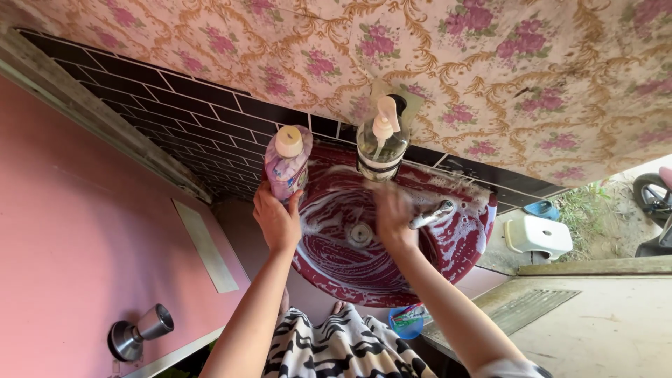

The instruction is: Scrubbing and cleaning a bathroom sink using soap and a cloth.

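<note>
A dark red wash basin (pixel 458 259) streaked with white foam is fixed under a floral-papered wall. My left hand (pixel 276 218) grips a purple refill pouch (pixel 285 166) with a cream cap, held upright at the basin's left rim. My right hand (pixel 392 213) is blurred and lies inside the basin against the foamy back wall, beside the chrome tap (pixel 432 214). Whether it holds a cloth or sponge cannot be made out. A clear pump bottle (pixel 381 140) stands on the basin's back edge between the two hands. The drain (pixel 360 233) sits in the middle of the bowl.
Black tiles (pixel 196 115) run behind the basin. A pink door with a metal knob (pixel 138 330) is at the left. A blue cup with brushes (pixel 407 320) sits below the basin. A white plastic stool (pixel 537 235) and a motorbike wheel (pixel 651 196) lie outside at right.
</note>
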